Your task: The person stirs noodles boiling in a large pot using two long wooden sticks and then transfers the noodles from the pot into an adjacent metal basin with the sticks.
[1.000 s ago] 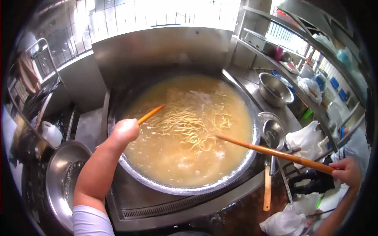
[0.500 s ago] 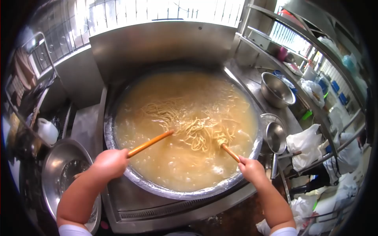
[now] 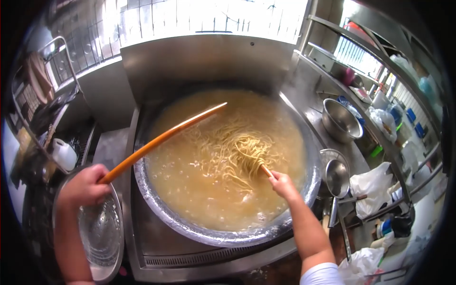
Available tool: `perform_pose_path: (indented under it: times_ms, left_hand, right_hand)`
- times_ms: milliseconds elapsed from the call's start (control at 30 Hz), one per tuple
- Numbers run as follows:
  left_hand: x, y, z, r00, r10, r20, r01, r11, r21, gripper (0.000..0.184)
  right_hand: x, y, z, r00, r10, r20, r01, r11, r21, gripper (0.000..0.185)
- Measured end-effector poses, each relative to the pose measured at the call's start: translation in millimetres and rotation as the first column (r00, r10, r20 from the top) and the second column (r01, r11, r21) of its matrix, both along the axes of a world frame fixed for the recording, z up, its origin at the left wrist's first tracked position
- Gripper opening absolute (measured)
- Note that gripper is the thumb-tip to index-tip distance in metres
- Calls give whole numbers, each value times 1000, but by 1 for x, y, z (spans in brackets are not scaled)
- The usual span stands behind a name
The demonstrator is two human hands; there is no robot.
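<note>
A wide metal pot (image 3: 164, 212) holds cloudy brown liquid with a mass of yellow noodles (image 3: 228, 152). My left hand (image 3: 89, 186) grips the lower end of a long wooden stick (image 3: 164, 136), whose tip is raised above the back of the pot. Over the pot's right part, my right hand (image 3: 283, 184) is closed round a second wooden stick (image 3: 267, 171). That stick's far end is hidden among noodles heaped around it.
Left of the pot is a large metal basin (image 3: 102, 232), with a white jug (image 3: 64, 154) behind it. A metal bowl (image 3: 341, 119), a ladle (image 3: 337, 178) and plastic bags (image 3: 373, 190) lie on the right, below metal shelves.
My left hand has moved left and its stick has risen out of the liquid. My right hand has come in from the far right, and noodles have gathered round its stick.
</note>
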State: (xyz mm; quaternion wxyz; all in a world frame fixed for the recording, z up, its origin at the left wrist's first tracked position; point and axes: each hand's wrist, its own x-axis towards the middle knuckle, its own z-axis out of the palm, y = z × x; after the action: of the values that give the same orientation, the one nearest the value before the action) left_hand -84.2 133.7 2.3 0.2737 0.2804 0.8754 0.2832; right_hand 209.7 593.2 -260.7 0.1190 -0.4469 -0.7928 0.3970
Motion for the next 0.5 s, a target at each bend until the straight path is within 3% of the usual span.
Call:
perform_pose_path:
  times_ms: [33,67,133,167,200,233,267,300,400,500]
  left_hand:
    - [9,35,8,990,-53,-129,43,996,-80,18]
    - [11,64,3,974,-110,-199,102,994,-50,19]
    - [14,122,-13,899,-196,-391,177,981,-85,24]
    - [14,151,-23,831,-254,-495,185,965,-186,25]
    - [18,177,-33,789,-295,-539,179,950,-257,21]
    - [22,203,-41,807,-304,-506,147,933,-327,22]
    - [25,230,-56,796,-339,-501,111,896,-430,26]
    - [31,250,-73,768,-420,-484,147,850,-505,27]
    - [63,290,-109,720,-489,-492,146,800,-582,27]
    - [81,294,-130,695,-573,-435,218,744,-632,26]
  right_hand:
    - [14,-1,34,998,54,32,-53,997,-49,37]
    - [33,-8,79,994,90,65,-84,993,-79,35]
    - [83,-3,158,965,134,225,-146,989,34,31]
    - [119,10,183,973,145,182,-172,975,143,29]
    - [152,16,223,958,174,227,-202,974,105,30]
    - [182,9,264,972,115,204,-138,985,105,32]
    - [205,-4,305,946,84,313,-161,960,231,30]
    - [233,-10,332,932,-6,362,-82,970,227,31]
    - [302,-29,368,955,-217,203,174,962,209,32]
    - [294,-40,373,935,-254,249,186,946,267,32]
